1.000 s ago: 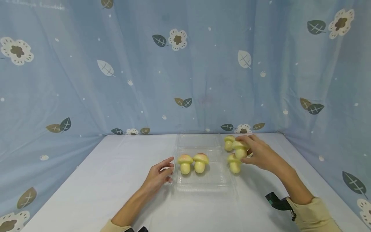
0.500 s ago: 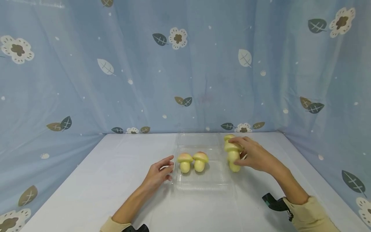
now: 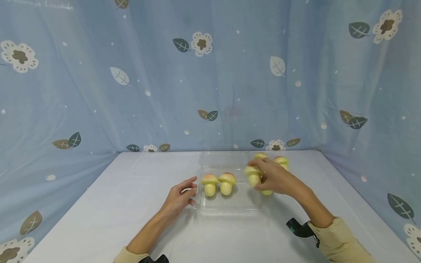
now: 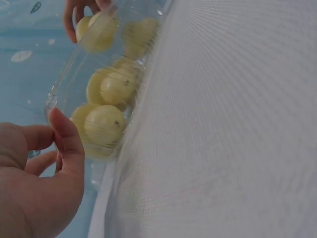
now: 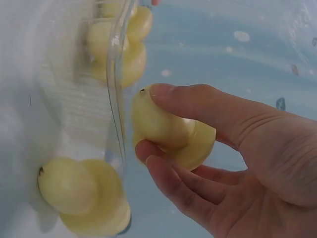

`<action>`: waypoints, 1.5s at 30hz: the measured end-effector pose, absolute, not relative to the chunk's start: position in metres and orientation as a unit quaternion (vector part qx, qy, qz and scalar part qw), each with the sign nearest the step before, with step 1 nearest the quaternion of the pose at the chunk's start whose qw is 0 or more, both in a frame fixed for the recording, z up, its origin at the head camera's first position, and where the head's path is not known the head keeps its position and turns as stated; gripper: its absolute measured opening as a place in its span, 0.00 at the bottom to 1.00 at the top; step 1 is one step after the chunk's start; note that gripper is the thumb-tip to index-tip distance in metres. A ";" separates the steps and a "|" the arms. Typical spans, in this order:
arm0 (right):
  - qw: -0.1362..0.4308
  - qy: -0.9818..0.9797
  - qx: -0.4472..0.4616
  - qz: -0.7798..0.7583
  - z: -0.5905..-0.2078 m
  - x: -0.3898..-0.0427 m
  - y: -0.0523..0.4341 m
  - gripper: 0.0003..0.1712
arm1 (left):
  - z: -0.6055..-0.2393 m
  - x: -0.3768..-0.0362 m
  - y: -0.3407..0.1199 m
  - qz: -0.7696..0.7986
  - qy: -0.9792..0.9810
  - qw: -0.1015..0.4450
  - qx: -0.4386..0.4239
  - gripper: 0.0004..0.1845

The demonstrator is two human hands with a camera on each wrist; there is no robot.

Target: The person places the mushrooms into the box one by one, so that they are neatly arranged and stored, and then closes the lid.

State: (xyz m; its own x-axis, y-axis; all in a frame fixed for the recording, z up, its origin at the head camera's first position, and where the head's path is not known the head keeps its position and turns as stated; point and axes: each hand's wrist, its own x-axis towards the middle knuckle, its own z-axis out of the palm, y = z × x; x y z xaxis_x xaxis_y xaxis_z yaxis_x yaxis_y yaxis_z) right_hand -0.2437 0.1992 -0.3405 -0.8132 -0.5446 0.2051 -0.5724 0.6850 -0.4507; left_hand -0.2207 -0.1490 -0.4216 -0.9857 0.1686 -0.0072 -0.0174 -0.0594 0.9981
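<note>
A clear plastic container [image 3: 227,209] with its lid [image 3: 226,158] folded back lies on the white table. Two yellow mushroom-shaped pieces with pinkish tops, a left one [image 3: 209,184] and a right one [image 3: 227,183], sit inside it. At the container's left edge, my left hand [image 3: 177,199] pinches the rim [image 4: 51,100] between thumb and fingers. My right hand [image 3: 279,178] grips another mushroom-shaped piece [image 5: 158,121] by thumb and fingertips, raised at the container's right wall [image 5: 115,64]. Part of that piece is hidden behind the fingers in the head view.
Right of the container, more mushroom-shaped pieces rest on the table: a back one [image 3: 260,155], one farther right [image 3: 281,161] and a near one [image 5: 79,193], partly covered by my right hand in the head view. A blue patterned curtain [image 3: 230,80] encloses the table's back and sides.
My right hand has carried its mushroom-shaped piece leftward to the container's right side. A piece on the far right has come into sight behind the hand. My left hand stays put.
</note>
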 end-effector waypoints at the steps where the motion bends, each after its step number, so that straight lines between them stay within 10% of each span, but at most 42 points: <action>1: 0.028 -0.920 0.303 0.247 -0.341 -0.244 0.197 0.40 | -0.422 -0.221 -0.149 0.726 0.682 0.064 0.057 0.29; 45: 0.001 -0.955 0.253 0.155 -0.357 -0.254 0.151 0.25 | -0.424 -0.222 -0.150 0.727 0.682 0.057 0.065 0.29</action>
State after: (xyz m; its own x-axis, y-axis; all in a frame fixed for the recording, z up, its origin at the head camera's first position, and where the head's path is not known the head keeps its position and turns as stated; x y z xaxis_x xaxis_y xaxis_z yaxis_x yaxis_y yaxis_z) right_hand -0.2537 0.1510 -0.3570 -0.8723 -0.4823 0.0803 -0.4829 0.8241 -0.2959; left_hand -0.2218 -0.1499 -0.4245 -0.9851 0.1714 0.0170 0.0060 -0.0641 0.9979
